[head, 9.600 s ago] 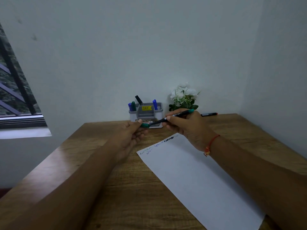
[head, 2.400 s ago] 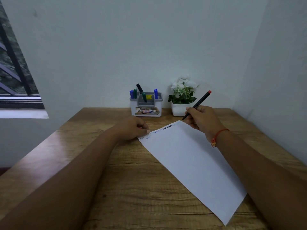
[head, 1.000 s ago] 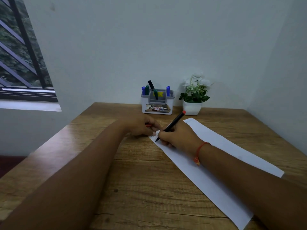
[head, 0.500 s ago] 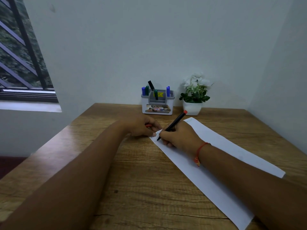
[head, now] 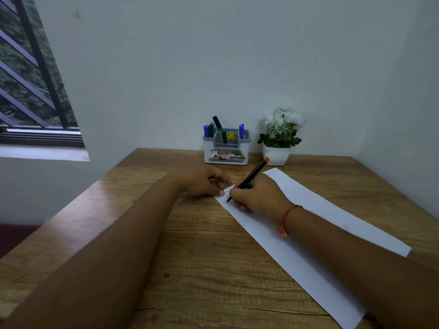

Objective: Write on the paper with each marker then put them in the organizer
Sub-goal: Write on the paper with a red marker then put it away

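gripping a black marker (head: pixel 249 180) w/ a red end cap, the right hand (head: pixel 257 197) is curled tight round the barrel, tip down on the near-left corner of the paper (head: pixel 308 224), where small scribbles show. marker leans back toward the wall, red end up. a red thread bracelet (head: pixel 286 219) sits on the right wrist. left hand (head: pixel 205 181) lies on the desk (head: pixel 190 269) just beside that same paper corner, fingertips touching the edge, fingers folded round smth small and red (head: pixel 213 180); can't tell what it is. paper is a long white sheet, lying diagonal across the wooden desk, right forearm resting over it. at the back by the wall stands the organizer (head: pixel 226 148), white w/ grey insert, w/ blue, green and black markers upright or tilted in its slots. just right of it, a white pot of white flowers (head: pixel 280 136). barred window (head: pixel 31 79) at far left.
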Demonstrator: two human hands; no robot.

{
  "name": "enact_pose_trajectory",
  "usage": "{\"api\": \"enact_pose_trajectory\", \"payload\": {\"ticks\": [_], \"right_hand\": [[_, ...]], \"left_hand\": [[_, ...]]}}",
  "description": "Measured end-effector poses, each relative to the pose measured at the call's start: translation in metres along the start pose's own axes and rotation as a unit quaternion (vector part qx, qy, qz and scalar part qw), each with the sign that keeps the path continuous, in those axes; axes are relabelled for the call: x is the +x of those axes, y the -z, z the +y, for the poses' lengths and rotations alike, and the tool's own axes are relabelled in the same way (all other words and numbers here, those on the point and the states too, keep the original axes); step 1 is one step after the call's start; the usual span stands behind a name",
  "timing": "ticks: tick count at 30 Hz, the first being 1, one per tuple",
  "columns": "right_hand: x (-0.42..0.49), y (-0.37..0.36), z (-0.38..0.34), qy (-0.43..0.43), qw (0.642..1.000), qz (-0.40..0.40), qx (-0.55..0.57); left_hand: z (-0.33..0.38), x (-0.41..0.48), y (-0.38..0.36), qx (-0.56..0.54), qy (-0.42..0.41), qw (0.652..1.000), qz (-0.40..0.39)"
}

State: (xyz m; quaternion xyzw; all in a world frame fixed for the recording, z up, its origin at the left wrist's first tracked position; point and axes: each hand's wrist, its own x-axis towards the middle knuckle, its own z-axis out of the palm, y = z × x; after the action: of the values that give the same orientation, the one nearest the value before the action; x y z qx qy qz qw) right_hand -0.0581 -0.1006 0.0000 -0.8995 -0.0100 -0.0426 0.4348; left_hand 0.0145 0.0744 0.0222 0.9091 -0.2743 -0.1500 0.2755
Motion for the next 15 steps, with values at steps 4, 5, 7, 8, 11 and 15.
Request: {"api": "enact_pose_trajectory", "payload": {"ticks": [4, 5, 7, 8, 11, 15], "right_hand": [[-0.0009, -0.0002, -0.0008, -0.003, 1.000, 0.006, -0.003], [-0.0007, -0.0002, -0.0010, -0.003, 1.000, 0.006, -0.003], [-0.0003, 0.0003, -0.0015, -0.003, 1.000, 0.005, 0.000], [-0.0006, 0.0006, -0.0013, -0.002, 1.000, 0.005, 0.000], [-0.0013, 0.0001, -0.0001, 0.000, 1.000, 0.008, 0.006], [0.0005, 0.0033, -0.0005, -0.010, 1.000, 0.003, 0.026]], "left_hand": [[0.0010, -0.0001, 0.0008, 0.001, 0.000, 1.000, -0.006], [0.0004, 0.0003, 0.0009, 0.002, 0.000, 1.000, -0.006], [0.0000, 0.0009, 0.0007, 0.003, -0.001, 1.000, -0.009], [0.0002, 0.0008, 0.0006, 0.007, -0.001, 1.000, -0.008], [-0.0009, 0.0016, 0.0007, 0.016, 0.001, 1.000, -0.003], [-0.0026, 0.0022, -0.0001, 0.025, 0.014, 1.000, 0.009]]}}
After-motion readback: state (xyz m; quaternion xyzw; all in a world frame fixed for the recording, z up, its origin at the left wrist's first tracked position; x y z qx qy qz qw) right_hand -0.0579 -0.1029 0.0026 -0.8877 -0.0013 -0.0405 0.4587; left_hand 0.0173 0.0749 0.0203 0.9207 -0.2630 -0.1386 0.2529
